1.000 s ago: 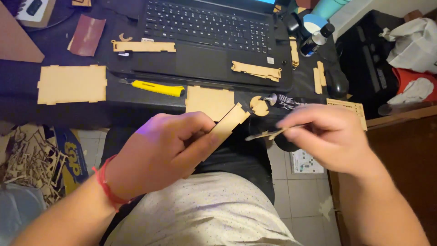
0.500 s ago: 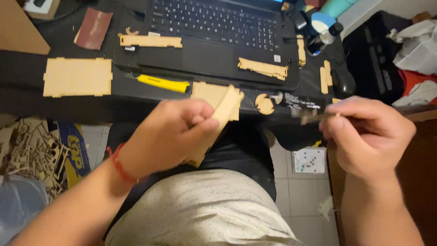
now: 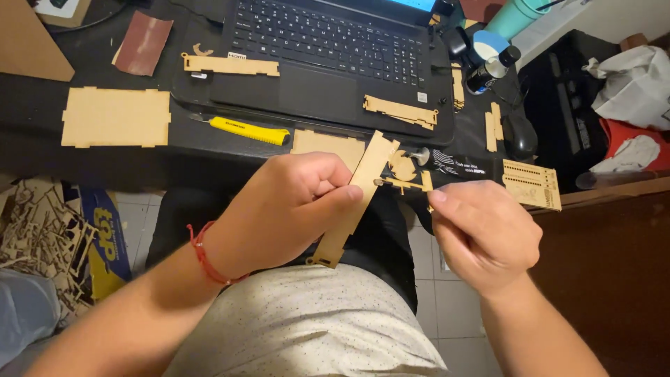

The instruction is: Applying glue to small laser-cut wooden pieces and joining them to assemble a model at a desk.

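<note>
Left hand (image 3: 293,202) grips a long notched tan wooden panel (image 3: 357,197) — right hand (image 3: 481,234) pinches a thin tan wooden strip (image 3: 405,183) against it.

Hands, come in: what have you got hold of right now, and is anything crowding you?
Left hand grips long wooden panel, tilted. Right hand pinches thin wooden strip against panel's edge. Laptop and yellow cutter lie beyond, apart.

Tilted notched wooden strip (image 3: 356,199), small wooden stick (image 3: 405,183)
</note>
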